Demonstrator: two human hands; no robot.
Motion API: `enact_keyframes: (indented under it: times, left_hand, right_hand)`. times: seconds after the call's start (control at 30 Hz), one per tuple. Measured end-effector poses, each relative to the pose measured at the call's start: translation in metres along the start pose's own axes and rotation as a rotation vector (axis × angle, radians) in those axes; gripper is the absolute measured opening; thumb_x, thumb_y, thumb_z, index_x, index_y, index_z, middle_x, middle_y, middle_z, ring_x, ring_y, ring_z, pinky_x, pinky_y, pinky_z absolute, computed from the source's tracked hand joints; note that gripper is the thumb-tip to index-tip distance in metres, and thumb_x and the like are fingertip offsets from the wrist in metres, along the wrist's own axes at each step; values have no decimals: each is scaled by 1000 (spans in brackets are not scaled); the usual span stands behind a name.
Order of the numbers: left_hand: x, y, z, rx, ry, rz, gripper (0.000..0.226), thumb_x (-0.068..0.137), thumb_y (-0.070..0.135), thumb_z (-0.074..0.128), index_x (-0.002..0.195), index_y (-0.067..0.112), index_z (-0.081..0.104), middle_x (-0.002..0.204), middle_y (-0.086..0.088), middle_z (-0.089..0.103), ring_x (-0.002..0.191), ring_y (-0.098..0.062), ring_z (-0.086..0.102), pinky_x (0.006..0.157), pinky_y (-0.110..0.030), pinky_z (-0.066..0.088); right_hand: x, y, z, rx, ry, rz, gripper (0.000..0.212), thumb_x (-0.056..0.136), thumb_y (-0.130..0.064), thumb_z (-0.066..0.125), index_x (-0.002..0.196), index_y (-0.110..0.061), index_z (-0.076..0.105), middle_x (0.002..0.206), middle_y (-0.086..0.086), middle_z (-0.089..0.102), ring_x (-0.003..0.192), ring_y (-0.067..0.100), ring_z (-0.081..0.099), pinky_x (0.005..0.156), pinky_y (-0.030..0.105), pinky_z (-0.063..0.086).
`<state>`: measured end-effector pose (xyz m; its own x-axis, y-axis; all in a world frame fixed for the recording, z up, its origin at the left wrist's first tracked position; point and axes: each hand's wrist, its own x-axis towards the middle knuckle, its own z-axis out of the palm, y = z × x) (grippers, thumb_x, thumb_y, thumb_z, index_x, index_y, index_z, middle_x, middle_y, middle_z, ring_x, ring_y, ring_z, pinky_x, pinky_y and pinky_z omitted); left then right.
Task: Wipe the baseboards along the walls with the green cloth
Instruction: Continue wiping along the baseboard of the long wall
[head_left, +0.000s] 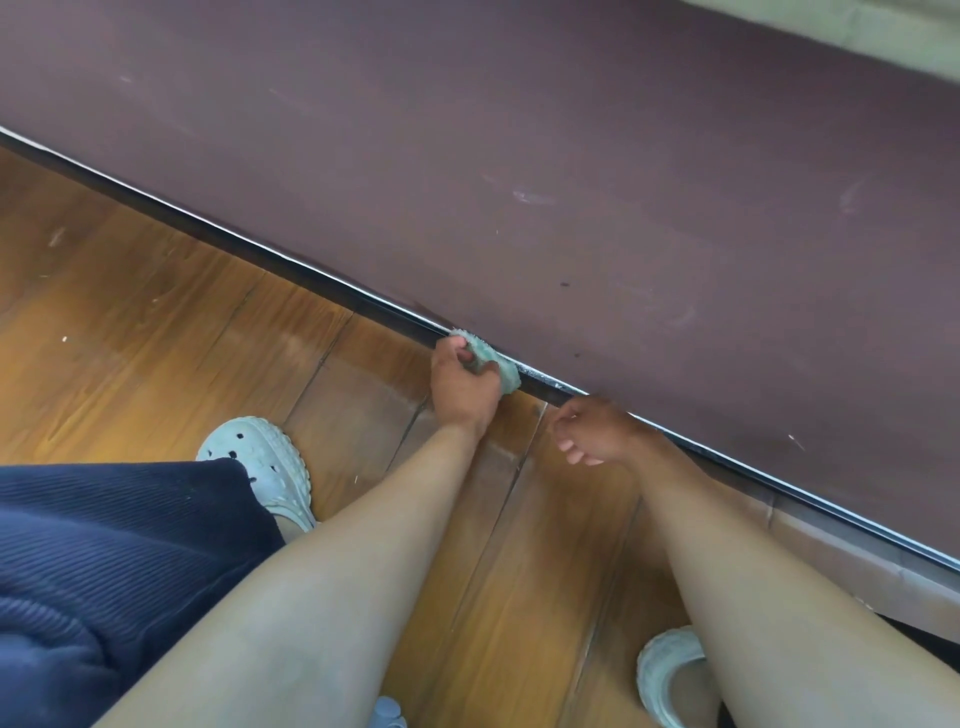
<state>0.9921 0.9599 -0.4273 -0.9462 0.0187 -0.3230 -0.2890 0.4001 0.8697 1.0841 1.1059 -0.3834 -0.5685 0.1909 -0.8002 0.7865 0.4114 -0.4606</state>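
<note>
- The green cloth (493, 361) is a small, fluffy, pale-green wad just right of the frame's centre. It is bunched into a rounded lump and pressed against the baseboard (260, 255).
- The left hand (462, 387) grips the cloth from the floor side. Its fingers are curled tightly round the cloth and its knuckles face the camera.
- The baseboard is a narrow dark strip with a thin bright top edge. It runs diagonally from the left edge to the lower right, and light specks show on it just right of the cloth.
- The right hand (597, 431) hangs near the baseboard, right of the cloth and apart from it. Its fingers are loosely curled and hold nothing.
- The wall (519, 130) above is matte mauve-brown with pale scuffs.
- The floor (156, 312) is glossy orange-brown wood planks with visible grain and dark seams.
- Two pale, knobbly clogs with holes stand on it, one at centre left (265, 467) and one at the lower right (670, 675).
- A navy ribbed garment (104, 571) fills the lower left.
</note>
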Motion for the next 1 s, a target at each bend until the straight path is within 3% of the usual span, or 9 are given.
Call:
enact_keyframes:
  times: [0.17,0.33,0.43,0.57,0.67,0.73,0.8,0.87,1.0]
  left_hand:
    - [-22,-10,21,92,-103,92,33,83,3,74,112,5,59,100,-2,55,86,-13,53,71,-2,38]
    - [-17,-6,27,109,-131,46,33,82,10,80,107,9,59,91,0,56,84,-15,57,83,-26,50]
    - [-7,-2,26,91,-75,-13,22,81,4,77,91,15,61,88,-2,64,85,-21,66,87,-29,54]
    - [14,5,19,-33,79,-118,18,83,-6,69,81,11,66,87,-7,67,85,-20,64,90,-23,56]
    - [31,0,10,-63,204,-202,25,82,1,70,66,18,61,87,-14,74,89,-28,72,95,-36,58]
    - [29,1,9,-81,184,-229,27,82,3,72,64,19,59,92,-16,76,85,-25,70,95,-36,57]
    - [16,5,12,-102,125,-228,12,81,6,76,79,15,67,92,-9,74,86,-21,69,94,-32,57]
    - [2,4,18,-117,52,-203,21,79,12,80,97,12,70,94,-4,72,87,-20,70,92,-32,58]
    - [-6,-1,26,-38,-68,-181,23,71,21,83,85,24,65,96,-7,76,88,-24,74,87,-40,61]
  right_hand:
    - [0,10,3,-25,-43,38,13,95,-22,51,103,-17,61,88,5,66,75,22,66,65,25,47]
    - [-3,7,-4,-24,7,10,17,93,-19,51,103,-13,64,87,6,68,73,23,67,64,26,48]
    - [-5,5,-3,-22,-3,6,17,92,-18,51,101,-13,64,86,6,68,72,22,67,64,26,48]
    - [-7,3,-3,-25,-5,-18,23,93,-17,50,105,-7,66,88,9,69,73,24,66,68,29,49]
    - [-8,8,-5,-21,-8,-16,23,94,-18,48,106,-9,65,91,8,69,74,22,67,70,30,51]
    - [-8,13,-7,-24,-6,3,20,95,-20,48,106,-13,63,96,9,71,75,22,69,73,31,53]
    - [-7,17,-9,-26,5,21,21,95,-20,48,105,-10,64,100,12,72,76,23,70,73,31,53]
    - [-5,13,-9,-28,17,21,25,92,-17,48,103,-5,66,99,17,73,76,27,71,69,31,52]
    - [-5,-6,-7,-43,-1,-11,27,91,-18,49,102,0,67,96,19,74,79,33,72,62,27,49]
